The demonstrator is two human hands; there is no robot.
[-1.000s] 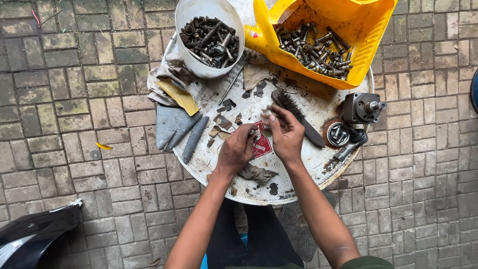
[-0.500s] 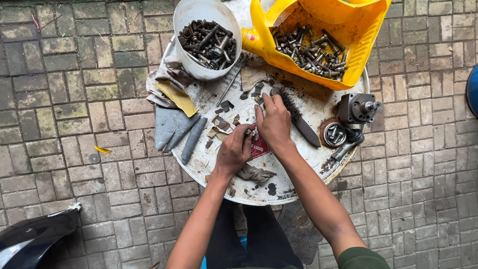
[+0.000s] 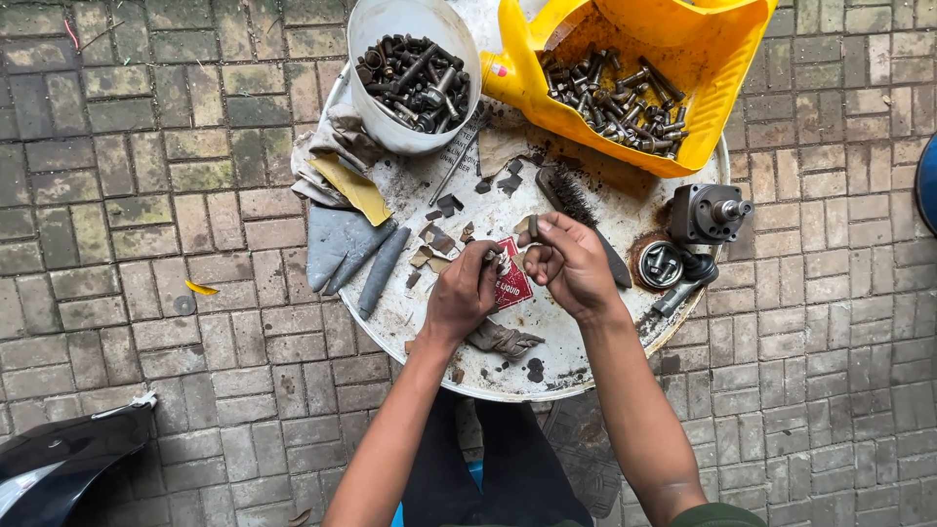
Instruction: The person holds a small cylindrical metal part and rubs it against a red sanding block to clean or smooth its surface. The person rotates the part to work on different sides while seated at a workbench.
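The person works over a round white tray (image 3: pixel 586 361) set on grey paving bricks (image 3: pixel 146 195). The left hand (image 3: pixel 464 293) rests low over the tray centre, fingers curled together and pinched on a small metal part (image 3: pixel 496 256); the part is mostly hidden by the fingertips, so its long axis and heading cannot be determined. The right hand (image 3: pixel 571 263) sits just beside the left, fingers closed, with thumb and forefinger clamped on a small pale flat piece (image 3: pixel 527 226) held above the knuckles; the piece stands roughly upright, its upper end pointing away from the person. Between and below the two hands lies a red packet (image 3: pixel 512 285) on the tray surface.

Behind the right hand lies a wire brush (image 3: pixel 576 203), long axis running diagonally from upper left to lower right. A white bucket (image 3: pixel 415 73) of dark bolts stands at the far left rim. A cut yellow jug (image 3: pixel 625 88) holding bolts and nuts stands at the far right. A grey glove (image 3: pixel 342 249) overhangs the left edge. A small black motor-like unit (image 3: pixel 708 213) sits at the right edge, shaft pointing right. A crumpled rag (image 3: pixel 503 340) lies just below the left hand.
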